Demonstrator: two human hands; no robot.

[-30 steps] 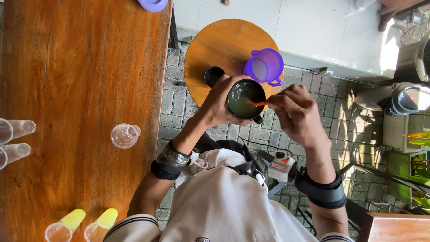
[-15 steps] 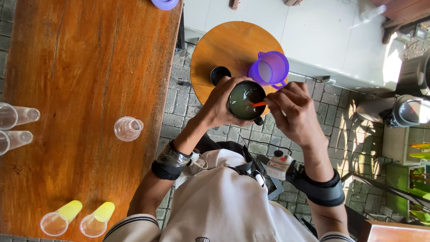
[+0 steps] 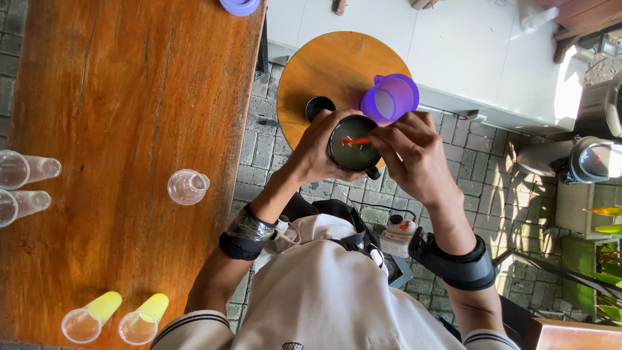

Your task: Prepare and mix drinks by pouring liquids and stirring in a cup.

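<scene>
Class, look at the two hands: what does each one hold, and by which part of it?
The left hand wraps the side of a dark cup of greenish liquid. The right hand pinches the upper end of an orange stirrer dipped in it.

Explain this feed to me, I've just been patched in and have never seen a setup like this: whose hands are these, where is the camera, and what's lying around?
There is no machine here: a person works with two bare hands, and the one camera sits on their head, looking straight down over their chest. The left hand has its grip around a dark cup with dark liquid in it. The right hand holds a thin orange stick whose tip reaches into that cup. Both wrists wear black bands.

Under the hands stands a round wooden table bearing a purple jug and a small black round thing that I cannot identify. To the person's left runs a long wooden table with one clear plastic cup lying near its edge, clear cups at the far side, and two yellow-ended cups. The floor is grey paving.
</scene>
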